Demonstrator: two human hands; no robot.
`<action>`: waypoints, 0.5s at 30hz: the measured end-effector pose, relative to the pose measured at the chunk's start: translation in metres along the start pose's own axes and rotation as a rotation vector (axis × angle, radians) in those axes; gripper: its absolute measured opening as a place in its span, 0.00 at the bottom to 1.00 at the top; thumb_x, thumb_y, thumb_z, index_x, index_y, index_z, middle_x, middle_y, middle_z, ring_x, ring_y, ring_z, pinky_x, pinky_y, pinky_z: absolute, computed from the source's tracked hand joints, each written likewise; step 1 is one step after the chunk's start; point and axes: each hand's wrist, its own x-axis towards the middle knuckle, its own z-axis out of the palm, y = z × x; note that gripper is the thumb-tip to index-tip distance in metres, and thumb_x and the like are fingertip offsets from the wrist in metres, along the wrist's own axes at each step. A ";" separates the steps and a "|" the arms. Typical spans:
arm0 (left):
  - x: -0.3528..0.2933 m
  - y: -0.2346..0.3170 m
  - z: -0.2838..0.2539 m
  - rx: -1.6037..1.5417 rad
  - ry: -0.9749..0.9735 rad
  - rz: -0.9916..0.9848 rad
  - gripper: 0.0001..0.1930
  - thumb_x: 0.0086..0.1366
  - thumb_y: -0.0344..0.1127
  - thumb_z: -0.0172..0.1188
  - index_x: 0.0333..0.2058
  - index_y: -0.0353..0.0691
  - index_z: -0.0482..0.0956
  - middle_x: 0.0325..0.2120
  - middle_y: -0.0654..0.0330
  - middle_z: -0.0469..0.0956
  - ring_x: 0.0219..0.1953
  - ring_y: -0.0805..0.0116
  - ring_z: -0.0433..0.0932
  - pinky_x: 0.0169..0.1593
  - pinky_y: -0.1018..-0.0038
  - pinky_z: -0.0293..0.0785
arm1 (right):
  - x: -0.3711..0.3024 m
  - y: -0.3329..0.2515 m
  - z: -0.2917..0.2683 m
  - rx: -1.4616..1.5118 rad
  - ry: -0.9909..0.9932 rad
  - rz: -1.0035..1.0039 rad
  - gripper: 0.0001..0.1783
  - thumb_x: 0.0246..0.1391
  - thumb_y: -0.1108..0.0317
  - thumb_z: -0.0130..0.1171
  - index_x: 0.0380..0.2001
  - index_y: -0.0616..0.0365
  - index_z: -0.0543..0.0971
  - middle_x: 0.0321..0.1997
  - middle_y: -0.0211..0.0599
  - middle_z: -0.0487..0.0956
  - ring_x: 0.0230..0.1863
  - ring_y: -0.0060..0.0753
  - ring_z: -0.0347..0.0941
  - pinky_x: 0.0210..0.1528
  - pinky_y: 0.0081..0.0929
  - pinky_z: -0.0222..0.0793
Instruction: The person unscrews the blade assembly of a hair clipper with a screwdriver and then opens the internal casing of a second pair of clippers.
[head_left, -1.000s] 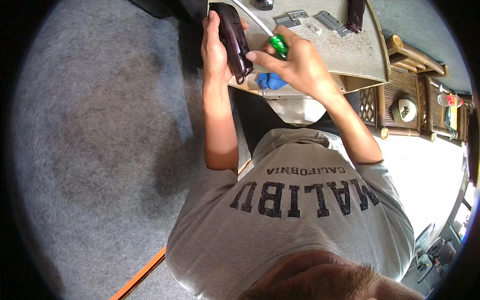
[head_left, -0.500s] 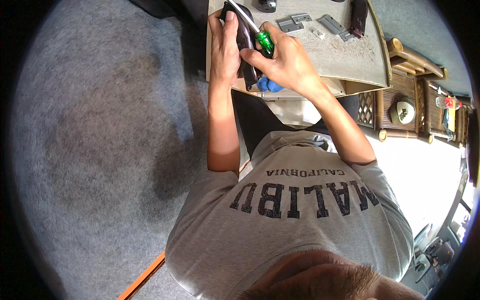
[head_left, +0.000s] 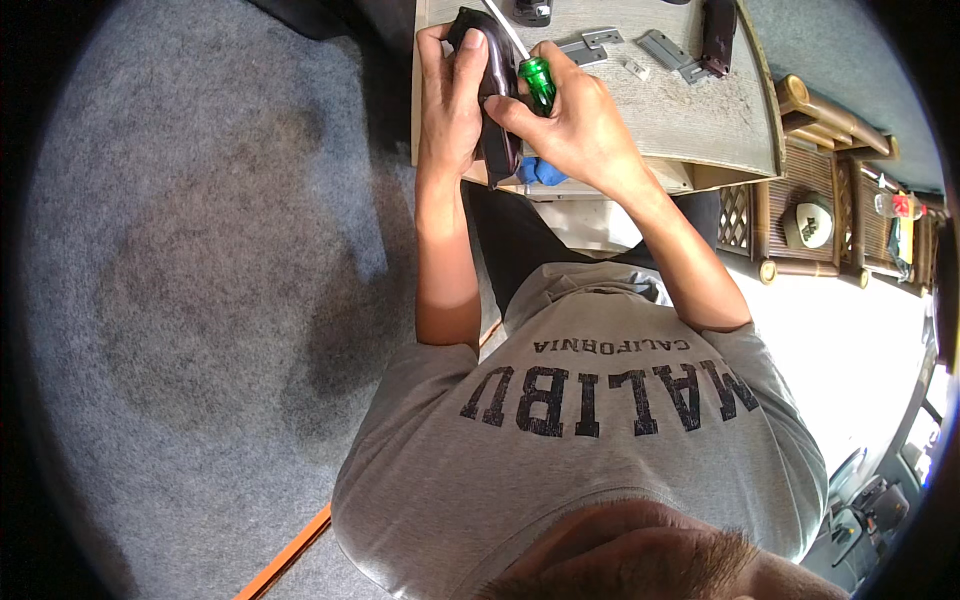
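A dark, glossy hair clipper body (head_left: 499, 75) is held over the left edge of the table. My left hand (head_left: 450, 110) wraps around it from the left, thumb lying along its upper face. In my right hand (head_left: 585, 120) is a screwdriver with a green handle (head_left: 538, 85), its metal shaft slanting up and left past the clipper's far end. My right thumb rests against the clipper's side. Where the screwdriver's tip sits is cut off by the top of the picture. Grey metal pieces (head_left: 602, 38) lie on the table just beyond my right hand.
On the wooden table (head_left: 690, 130) are a grey flat part (head_left: 668, 52), a small white piece (head_left: 636, 69), a maroon shell (head_left: 717, 35), a black object (head_left: 532, 10) and scattered brown bits. Something blue (head_left: 543, 171) sits below the table edge. A bamboo bench with a cap (head_left: 812, 224) stands right.
The clipper has turned slightly and its upper end shows more. The screwdriver has shifted a little to the right, away from the clipper, with my right hand still around it.
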 end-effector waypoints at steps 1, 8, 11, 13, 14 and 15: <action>-0.002 0.004 0.002 -0.003 -0.026 -0.008 0.20 0.79 0.48 0.56 0.56 0.39 0.68 0.39 0.61 0.75 0.40 0.76 0.71 0.45 0.75 0.70 | 0.000 0.001 0.000 0.000 0.001 0.000 0.23 0.51 0.56 0.69 0.36 0.66 0.74 0.27 0.60 0.81 0.36 0.64 0.85 0.40 0.47 0.79; 0.005 -0.003 -0.001 0.032 -0.025 0.065 0.16 0.79 0.45 0.57 0.54 0.39 0.70 0.37 0.64 0.75 0.38 0.79 0.70 0.43 0.78 0.68 | 0.002 0.009 0.001 0.037 0.047 0.011 0.24 0.52 0.55 0.69 0.38 0.66 0.75 0.27 0.56 0.82 0.34 0.54 0.86 0.39 0.43 0.79; 0.004 -0.005 -0.001 -0.033 -0.012 0.035 0.16 0.80 0.47 0.56 0.52 0.40 0.71 0.39 0.65 0.74 0.39 0.79 0.70 0.44 0.78 0.68 | 0.004 0.012 -0.001 0.148 0.025 0.072 0.24 0.52 0.54 0.69 0.38 0.65 0.76 0.27 0.51 0.82 0.33 0.47 0.85 0.40 0.41 0.78; 0.004 -0.006 -0.002 0.000 -0.012 0.053 0.16 0.80 0.48 0.55 0.52 0.40 0.72 0.39 0.65 0.74 0.39 0.79 0.70 0.44 0.78 0.69 | 0.003 0.008 -0.004 0.132 -0.010 0.119 0.23 0.53 0.53 0.69 0.38 0.65 0.76 0.27 0.49 0.82 0.33 0.46 0.84 0.41 0.41 0.78; 0.004 -0.006 -0.003 0.033 -0.011 0.071 0.17 0.81 0.49 0.53 0.52 0.40 0.72 0.40 0.65 0.74 0.40 0.80 0.71 0.44 0.78 0.70 | 0.003 0.008 -0.003 0.133 -0.010 0.120 0.23 0.53 0.53 0.69 0.38 0.65 0.76 0.27 0.49 0.82 0.33 0.46 0.84 0.41 0.41 0.78; 0.004 -0.005 -0.002 0.033 -0.013 0.071 0.17 0.81 0.49 0.53 0.52 0.40 0.72 0.40 0.65 0.74 0.40 0.80 0.71 0.44 0.78 0.70 | 0.003 0.008 -0.003 0.137 -0.001 0.121 0.23 0.54 0.54 0.69 0.37 0.64 0.76 0.28 0.48 0.82 0.33 0.44 0.84 0.41 0.40 0.77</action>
